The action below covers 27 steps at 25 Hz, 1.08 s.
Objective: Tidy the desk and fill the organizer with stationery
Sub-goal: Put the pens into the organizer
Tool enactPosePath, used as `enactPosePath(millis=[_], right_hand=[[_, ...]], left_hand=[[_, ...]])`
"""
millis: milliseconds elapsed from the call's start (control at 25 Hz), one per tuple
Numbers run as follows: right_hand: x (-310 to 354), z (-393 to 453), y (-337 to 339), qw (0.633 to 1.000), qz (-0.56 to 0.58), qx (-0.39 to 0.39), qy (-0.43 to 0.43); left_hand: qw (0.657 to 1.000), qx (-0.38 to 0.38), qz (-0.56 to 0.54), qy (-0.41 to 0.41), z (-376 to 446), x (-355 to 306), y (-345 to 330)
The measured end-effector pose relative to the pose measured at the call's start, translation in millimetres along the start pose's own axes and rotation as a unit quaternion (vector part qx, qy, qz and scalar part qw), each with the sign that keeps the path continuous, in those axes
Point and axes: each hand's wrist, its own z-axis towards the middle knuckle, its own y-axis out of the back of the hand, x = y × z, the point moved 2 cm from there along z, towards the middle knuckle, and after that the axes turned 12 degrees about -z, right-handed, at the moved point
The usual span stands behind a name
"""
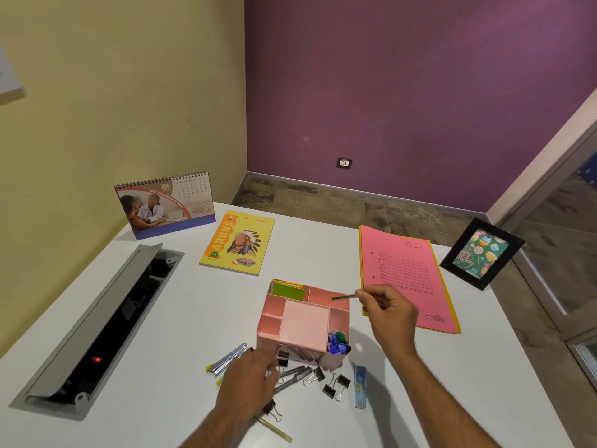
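A pink organizer (303, 321) stands mid-desk, with green sticky notes (288, 291) in its back left slot and blue and green markers (338, 343) in its front right slot. My right hand (389, 315) grips a dark pen (344, 298) whose tip points over the organizer's back right slot. My left hand (250, 379) rests on the desk in front of the organizer, fingers down over loose pens (292, 376) and black binder clips (336, 384). A silver stapler (227, 358), a yellow pen (274, 430) and a blue lead case (360, 386) lie nearby.
The white desk (181, 318) also holds a desk calendar (164, 203) at the back left, a yellow notebook (237, 242), pink and yellow folders (407, 279), and a framed card (481, 253) at the right edge. An open cable tray (103, 324) is sunk into the left side.
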Motion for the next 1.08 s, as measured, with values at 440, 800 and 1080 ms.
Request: enactPosePath(millis=[440, 800, 1080], right_hand=[[-17, 0, -41, 0.902, -0.378, 0.178, 0.108], [-32, -1, -44, 0.899, -0.384, 0.204, 0.057], [-13, -14, -34, 0.990, -0.023, 0.124, -0.058]], left_hand=[[0.969, 0.086, 0.227, 0.054, -2, 21, -15], [0.992, 0.034, 0.121, 0.018, -4, 26, -17], [0.983, -0.077, -0.149, -0.079, 5, -19, -12]])
